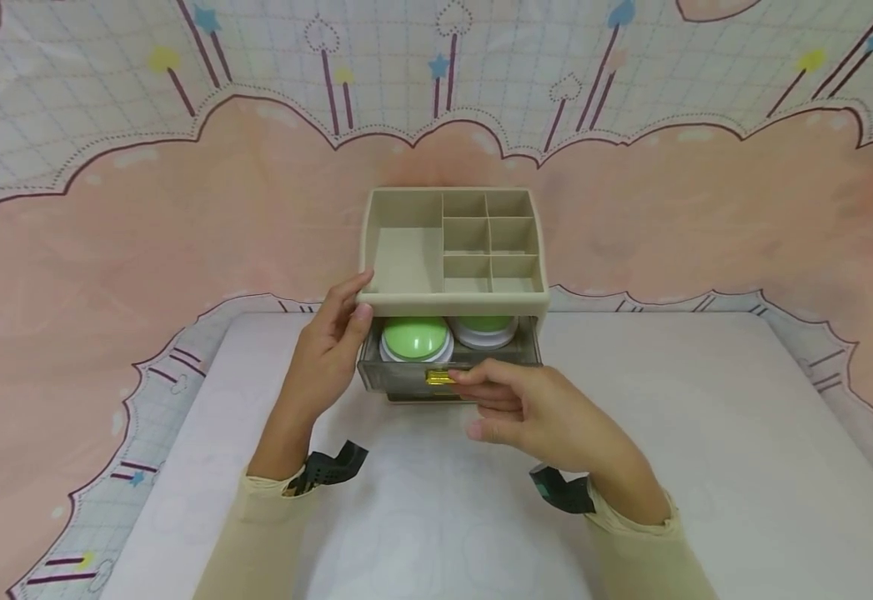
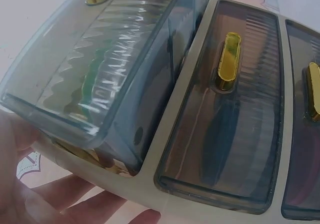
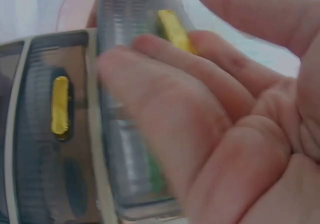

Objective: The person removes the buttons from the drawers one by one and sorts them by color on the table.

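A beige desk organizer (image 1: 406,258) stands on the white table, its top split into several compartments. Its upper drawer (image 1: 398,379), clear grey with a gold handle (image 1: 439,377), is pulled out. Two round green-and-white objects (image 1: 415,339) lie inside. My left hand (image 1: 327,350) holds the organizer's left front corner, thumb at the front and fingers along the side. At the drawer's front, my right hand (image 1: 526,408) has its fingertips against or just beside the handle, thumb apart from the fingers. The right wrist view shows these fingers (image 3: 165,93) loosely extended across the drawer front.
Below the pulled-out drawer, the left wrist view shows more tinted drawers (image 2: 220,119) pushed in, each with a gold handle. Behind the white table (image 1: 706,433) hangs a pink patterned cloth (image 1: 143,217).
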Demonstrator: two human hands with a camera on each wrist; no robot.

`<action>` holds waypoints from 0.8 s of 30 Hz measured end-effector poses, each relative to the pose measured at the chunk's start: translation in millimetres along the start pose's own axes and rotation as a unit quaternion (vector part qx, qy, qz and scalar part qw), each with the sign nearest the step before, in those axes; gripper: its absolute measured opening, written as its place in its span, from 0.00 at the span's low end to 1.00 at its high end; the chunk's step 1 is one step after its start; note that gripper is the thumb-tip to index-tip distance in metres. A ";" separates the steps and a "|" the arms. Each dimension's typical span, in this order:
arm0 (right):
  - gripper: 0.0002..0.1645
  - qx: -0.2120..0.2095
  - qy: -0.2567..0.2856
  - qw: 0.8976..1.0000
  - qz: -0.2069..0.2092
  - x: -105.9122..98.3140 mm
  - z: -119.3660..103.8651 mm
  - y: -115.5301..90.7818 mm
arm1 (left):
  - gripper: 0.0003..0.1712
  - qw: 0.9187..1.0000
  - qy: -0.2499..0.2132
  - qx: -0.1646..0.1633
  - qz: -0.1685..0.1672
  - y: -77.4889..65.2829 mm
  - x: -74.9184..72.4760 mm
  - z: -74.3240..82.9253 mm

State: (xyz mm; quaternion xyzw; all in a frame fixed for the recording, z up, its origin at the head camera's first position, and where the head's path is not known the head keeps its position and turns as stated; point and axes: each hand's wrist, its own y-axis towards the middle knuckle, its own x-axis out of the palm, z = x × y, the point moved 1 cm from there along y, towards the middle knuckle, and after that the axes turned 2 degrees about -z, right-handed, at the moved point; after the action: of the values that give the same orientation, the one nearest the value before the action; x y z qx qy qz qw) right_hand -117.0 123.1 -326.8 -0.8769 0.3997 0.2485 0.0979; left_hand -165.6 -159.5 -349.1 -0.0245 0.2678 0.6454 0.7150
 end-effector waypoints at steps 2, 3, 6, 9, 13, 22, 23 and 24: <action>0.32 0.004 -0.008 1.000 -0.019 -1.0 -3.7 -3.8 | 0.26 1.000 -0.001 0.003 0.000 0.3 -0.1 0.7; 0.34 0.004 -0.011 1.000 -0.026 -1.2 -5.1 -5.2 | 0.26 1.000 -0.001 0.004 0.000 0.3 -0.2 0.8; 0.36 0.004 -0.012 0.999 -0.036 -1.1 -8.6 -7.7 | 0.26 1.000 0.000 0.003 0.001 0.1 -0.3 1.2; 0.34 0.003 -0.016 0.999 -0.032 -0.4 -10.2 -9.3 | 0.26 1.000 0.001 0.002 0.002 0.0 0.0 1.1; 0.32 0.000 -0.020 0.999 -0.033 0.2 -10.1 -12.0 | 0.26 1.000 0.004 0.004 0.002 -0.9 0.6 0.4; 0.31 0.008 0.007 0.998 -0.062 -3.6 -13.8 -22.8 | 0.26 1.000 0.007 0.006 0.003 -1.0 -0.1 1.4; 0.30 0.007 0.005 0.998 -0.063 -3.6 -14.0 -23.4 | 0.26 1.000 0.007 0.005 0.003 -1.1 -0.1 1.2; 0.30 0.006 0.003 0.998 -0.063 -3.5 -14.3 -23.9 | 0.26 1.000 0.007 0.005 0.002 -1.2 -0.2 0.9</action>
State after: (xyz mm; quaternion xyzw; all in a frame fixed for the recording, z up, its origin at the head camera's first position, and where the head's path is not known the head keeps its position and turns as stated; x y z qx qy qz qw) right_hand -95.9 135.8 -313.4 -0.9006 0.3452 0.2367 0.1173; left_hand -164.2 -159.5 -348.7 -0.0249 0.2763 0.6455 0.7116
